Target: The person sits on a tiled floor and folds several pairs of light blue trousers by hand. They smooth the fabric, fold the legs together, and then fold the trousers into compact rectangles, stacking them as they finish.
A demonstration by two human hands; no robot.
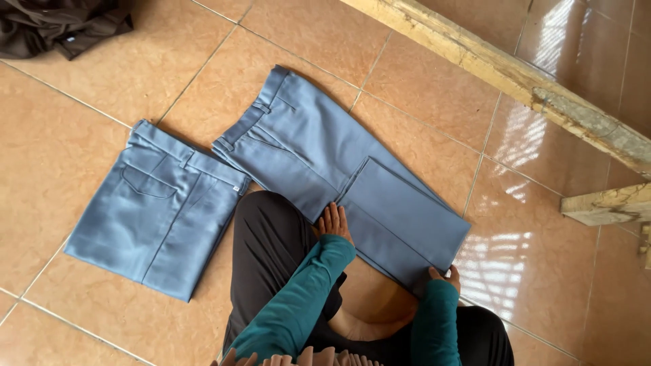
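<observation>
A pair of blue-grey trousers (319, 159) lies flat on the tiled floor, its legs folded back once over themselves. My left hand (334, 222), in a teal sleeve, rests fingers-down on the near edge of the folded leg. My right hand (445, 276) pinches the fold at the lower right end of the trousers. A second pair of blue-grey trousers (159, 210) lies folded into a neat rectangle to the left, untouched. My crossed legs in dark trousers (268, 251) sit just below the cloth.
The floor is glossy orange-brown tile (81, 122). A worn wooden beam (515, 74) runs diagonally at the upper right, with another wooden piece (607, 203) at the right edge. A heap of dark cloth (57, 24) lies in the top left corner.
</observation>
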